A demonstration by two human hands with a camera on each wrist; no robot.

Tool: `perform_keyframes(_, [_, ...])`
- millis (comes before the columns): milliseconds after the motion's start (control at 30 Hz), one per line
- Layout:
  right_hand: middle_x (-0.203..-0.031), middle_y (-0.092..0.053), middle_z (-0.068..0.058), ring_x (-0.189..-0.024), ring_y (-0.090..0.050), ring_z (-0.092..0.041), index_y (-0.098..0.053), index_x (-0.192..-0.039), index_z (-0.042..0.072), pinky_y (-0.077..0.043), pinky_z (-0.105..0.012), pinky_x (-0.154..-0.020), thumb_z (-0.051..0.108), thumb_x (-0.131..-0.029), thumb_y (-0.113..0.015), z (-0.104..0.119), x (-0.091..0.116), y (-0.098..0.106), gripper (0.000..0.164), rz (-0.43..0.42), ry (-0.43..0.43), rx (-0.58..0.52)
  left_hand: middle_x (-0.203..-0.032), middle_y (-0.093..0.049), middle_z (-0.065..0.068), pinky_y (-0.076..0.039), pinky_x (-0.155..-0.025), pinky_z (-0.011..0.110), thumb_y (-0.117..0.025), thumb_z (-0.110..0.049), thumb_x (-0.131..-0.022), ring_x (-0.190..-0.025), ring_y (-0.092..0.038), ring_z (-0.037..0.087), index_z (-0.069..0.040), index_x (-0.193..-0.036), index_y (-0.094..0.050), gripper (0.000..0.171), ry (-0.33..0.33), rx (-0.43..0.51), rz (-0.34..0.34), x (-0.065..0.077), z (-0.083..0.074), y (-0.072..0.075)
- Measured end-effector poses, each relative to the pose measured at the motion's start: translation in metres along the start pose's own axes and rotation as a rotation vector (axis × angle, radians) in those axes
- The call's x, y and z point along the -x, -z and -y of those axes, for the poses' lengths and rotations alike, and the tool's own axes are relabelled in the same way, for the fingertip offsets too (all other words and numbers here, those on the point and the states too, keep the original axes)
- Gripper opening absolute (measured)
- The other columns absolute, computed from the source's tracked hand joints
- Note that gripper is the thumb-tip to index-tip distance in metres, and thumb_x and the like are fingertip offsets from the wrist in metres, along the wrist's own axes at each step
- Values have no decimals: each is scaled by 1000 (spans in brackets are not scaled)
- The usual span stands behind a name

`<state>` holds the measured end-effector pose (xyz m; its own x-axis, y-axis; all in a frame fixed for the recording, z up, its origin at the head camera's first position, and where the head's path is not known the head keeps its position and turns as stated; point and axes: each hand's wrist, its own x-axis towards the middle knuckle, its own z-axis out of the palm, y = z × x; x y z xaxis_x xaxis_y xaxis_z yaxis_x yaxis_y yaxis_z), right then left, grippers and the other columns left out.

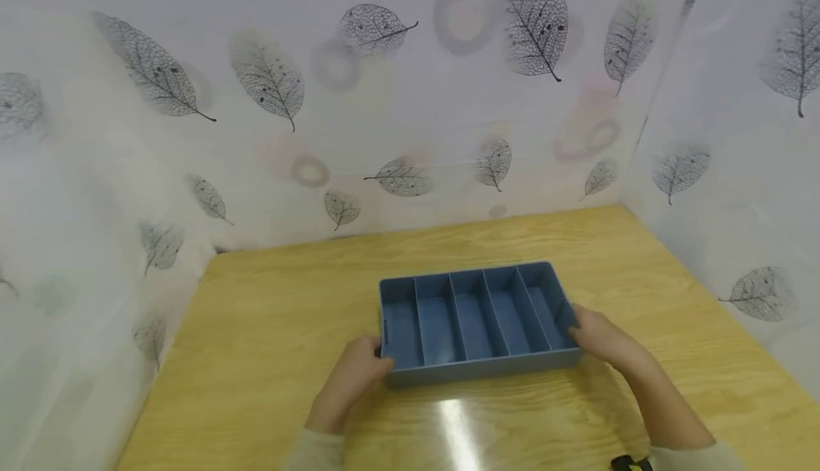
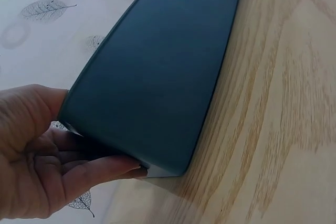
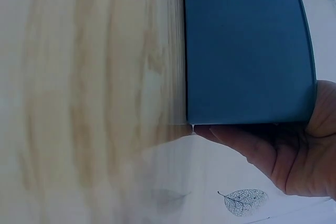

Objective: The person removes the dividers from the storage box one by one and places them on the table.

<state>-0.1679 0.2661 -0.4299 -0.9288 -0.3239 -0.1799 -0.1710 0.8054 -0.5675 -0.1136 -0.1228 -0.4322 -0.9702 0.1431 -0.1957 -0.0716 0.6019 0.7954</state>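
Note:
A blue rectangular tray [image 1: 442, 375] with several long compartments lies on the wooden table, and its compartments hold nothing visible. At its left end my left hand [image 1: 354, 375] grips the short side, thumb at the rim. My right hand [image 1: 605, 339] holds the opposite short side the same way. In the left wrist view, the left hand [image 2: 47, 156] has its thumb at the tray's [image 2: 152, 66] top edge and its fingers against the end wall. The right wrist view shows the right hand [image 3: 294, 150] with fingers along the end of the tray [image 3: 247, 51].
The light wooden table [image 1: 275, 314] is bordered by white sheeting [image 1: 410, 115] printed with grey leaves at the back and both sides. A small black and yellow object [image 1: 631, 463] shows at the bottom edge, by the right sleeve. Light glares on the tabletop in front of the tray.

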Motion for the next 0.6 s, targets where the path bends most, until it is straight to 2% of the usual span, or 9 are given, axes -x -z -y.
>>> perform_keyframes(100, [-128, -34, -48, -119, -34, -62, -27, -129, -28, -36, -65, -95, -3, -90, -43, 2, 2, -1, 49, 24, -4, -9, -61, -48, -1, -37, -45, 24, -55, -4, -71, -51, -42, 11, 0, -73, -57, 4, 4, 7, 8, 4, -1, 3])
perform_keyframes(333, [-128, -34, -49, -119, -34, -61, -26, -128, -28, -37, -65, -94, -2, -90, -43, 8, 8, -2, 49, 35, 0, -3, -62, -52, 1, -40, -46, 24, -56, -3, -71, -51, -45, 11, 2, -77, -61, 9, 13, 16, -11, 7, 4, 1])
perform_keyframes(433, [-130, -33, -48, -120, -33, -61, -26, -130, -27, -35, -65, -95, -1, -91, -42, 11, 10, -4, 50, 43, -3, -22, -66, -55, 2, -42, -47, 26, -57, -4, -71, -54, -47, 12, 4, -83, -64, 16, 22, 25, -22, 10, 6, 3])
perform_keyframes(600, [-128, -34, -49, -119, -35, -61, -25, -129, -28, -36, -65, -95, -1, -90, -43, 13, 11, -6, 51, 53, 12, -13, -79, -62, 7, -47, -53, 26, -59, -5, -71, -63, -52, 14, 11, -102, -65, 36, 61, 31, -34, 14, 9, 5])
